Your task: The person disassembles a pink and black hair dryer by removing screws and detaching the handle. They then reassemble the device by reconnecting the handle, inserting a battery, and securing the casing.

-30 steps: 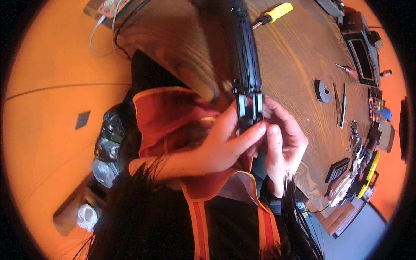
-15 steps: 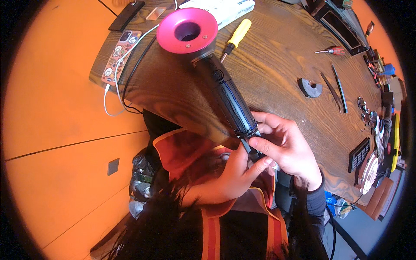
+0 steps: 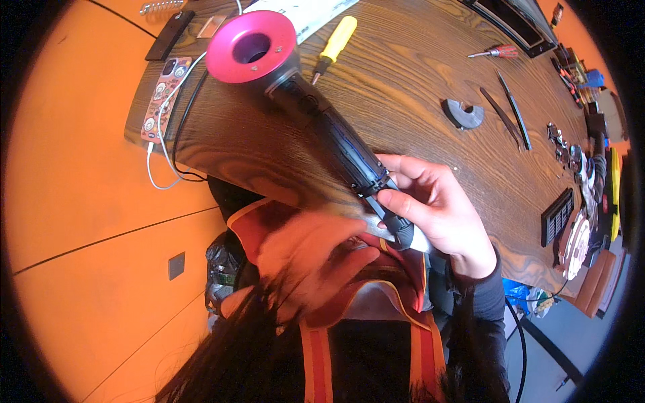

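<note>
A hair dryer with a pink ring-shaped head (image 3: pixel 279 43) and a black, opened handle (image 3: pixel 346 151) slants over the table. My right hand (image 3: pixel 433 208) grips the handle's lower end between thumb and fingers. At that end a dark end piece (image 3: pixel 402 232) and something pale show below the thumb. Apart from the handle, to its lower left, is my left hand (image 3: pixel 309 252). Motion blurs it, but its thumb and fingers look spread with nothing between them. Loose hair partly hides the left wrist.
Around the dryer lie a yellow-handled screwdriver (image 3: pixel 336 43), a phone in a patterned case (image 3: pixel 161 101) with a white cable, a grey curved part (image 3: pixel 463 114), tweezers (image 3: pixel 500 117), a thin pen-like tool (image 3: pixel 514 111) and a red-handled screwdriver (image 3: pixel 500 52). A black slotted part (image 3: pixel 557 216) sits by the right edge.
My left hand has let go of the handle's lower end and moved left, its fingers spreading. The right hand keeps its hold. The whole view has shifted slightly.
</note>
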A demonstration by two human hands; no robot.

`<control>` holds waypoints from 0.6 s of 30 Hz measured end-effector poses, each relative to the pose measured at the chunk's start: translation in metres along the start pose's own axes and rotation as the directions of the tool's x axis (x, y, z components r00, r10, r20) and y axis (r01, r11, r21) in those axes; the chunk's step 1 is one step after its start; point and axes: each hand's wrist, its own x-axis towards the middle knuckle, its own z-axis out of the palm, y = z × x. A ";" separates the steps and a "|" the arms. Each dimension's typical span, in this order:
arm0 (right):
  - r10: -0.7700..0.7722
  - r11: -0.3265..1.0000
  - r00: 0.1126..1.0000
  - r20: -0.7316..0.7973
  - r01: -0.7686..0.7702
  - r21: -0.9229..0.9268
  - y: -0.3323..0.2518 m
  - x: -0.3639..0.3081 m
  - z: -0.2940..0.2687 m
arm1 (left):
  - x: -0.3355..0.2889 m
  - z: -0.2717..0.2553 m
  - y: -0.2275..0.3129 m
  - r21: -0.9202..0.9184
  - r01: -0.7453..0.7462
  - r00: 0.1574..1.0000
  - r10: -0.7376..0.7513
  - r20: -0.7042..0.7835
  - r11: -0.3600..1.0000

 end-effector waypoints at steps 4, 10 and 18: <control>-0.028 1.000 0.998 0.060 0.028 0.007 -0.003 -0.004 -0.005 | 0.025 -0.006 -0.014 0.409 -0.401 0.912 0.398 0.096 0.820; -0.086 0.995 0.996 0.034 0.084 0.061 0.004 -0.008 -0.015 | 0.051 0.014 -0.024 0.278 -0.548 0.828 0.465 0.313 0.789; -0.128 0.981 0.991 -0.045 0.133 0.141 0.023 -0.016 -0.019 | 0.050 0.027 -0.032 0.253 -0.499 0.859 0.435 0.269 0.829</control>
